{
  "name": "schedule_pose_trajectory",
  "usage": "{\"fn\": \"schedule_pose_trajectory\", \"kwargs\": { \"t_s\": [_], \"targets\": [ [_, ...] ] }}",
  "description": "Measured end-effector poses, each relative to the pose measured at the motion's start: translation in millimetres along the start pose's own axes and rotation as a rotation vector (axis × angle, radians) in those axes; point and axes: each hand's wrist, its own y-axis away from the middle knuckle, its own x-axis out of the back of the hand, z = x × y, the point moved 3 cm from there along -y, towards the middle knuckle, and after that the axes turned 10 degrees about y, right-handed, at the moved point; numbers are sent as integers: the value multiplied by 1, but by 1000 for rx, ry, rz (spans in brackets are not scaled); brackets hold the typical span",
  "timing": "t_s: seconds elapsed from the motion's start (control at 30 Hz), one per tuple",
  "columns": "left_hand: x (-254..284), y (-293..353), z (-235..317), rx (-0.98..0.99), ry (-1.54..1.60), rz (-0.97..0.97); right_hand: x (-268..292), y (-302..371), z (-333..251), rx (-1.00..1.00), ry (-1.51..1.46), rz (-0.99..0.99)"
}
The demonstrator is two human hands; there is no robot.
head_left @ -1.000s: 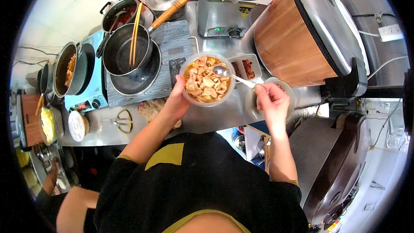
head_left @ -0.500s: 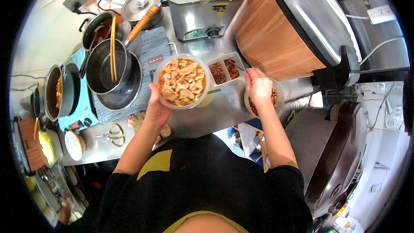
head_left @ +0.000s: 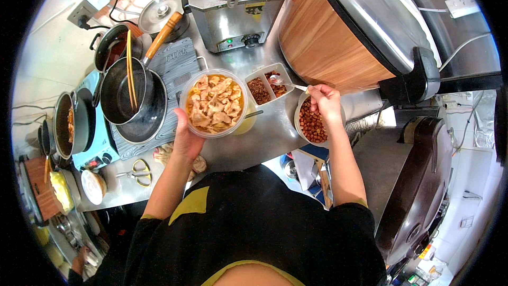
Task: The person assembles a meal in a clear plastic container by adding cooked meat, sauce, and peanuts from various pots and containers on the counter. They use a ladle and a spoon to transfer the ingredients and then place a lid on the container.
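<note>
My left hand (head_left: 188,140) grips the side of a round clear tub (head_left: 186,119) full of sliced meat (head_left: 214,103) in yellowish liquid. A metal spoon (head_left: 288,83) is pinched in my right hand (head_left: 324,101). Its bowl is over the right compartment of a small white two-part box (head_left: 268,101), which contains dark red dried bits. Coarse reddish-brown flakes (head_left: 259,91) fill the left compartment. Below my right hand stands a round container (head_left: 297,127) of reddish nuts (head_left: 312,123), partly covered by the hand.
Chopsticks (head_left: 130,69) rest in a black pan (head_left: 112,95) on the left. A steel cooker (head_left: 233,24) with a ladle stands behind; a big wood-patterned cooker (head_left: 330,37) bounds the right. Scissors (head_left: 140,172) lie front left. Another person's hand (head_left: 79,260) shows at lower left.
My right hand has drawn slightly right and down, and the spoon's bowl now shows above the box. The whole view has shifted a little; my left hand keeps its hold.
</note>
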Motion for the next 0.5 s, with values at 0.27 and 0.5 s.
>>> {"fn": "schedule_pose_trajectory", "kwargs": {
  "t_s": [0.27,0.5],
  "targets": [
    [4,-5,-12,42,16,-19,-8,17,-12,397,324,217],
    [-5,0,-9,7,-17,-20,-49,30,-23,772,897,284]
  ]
}}
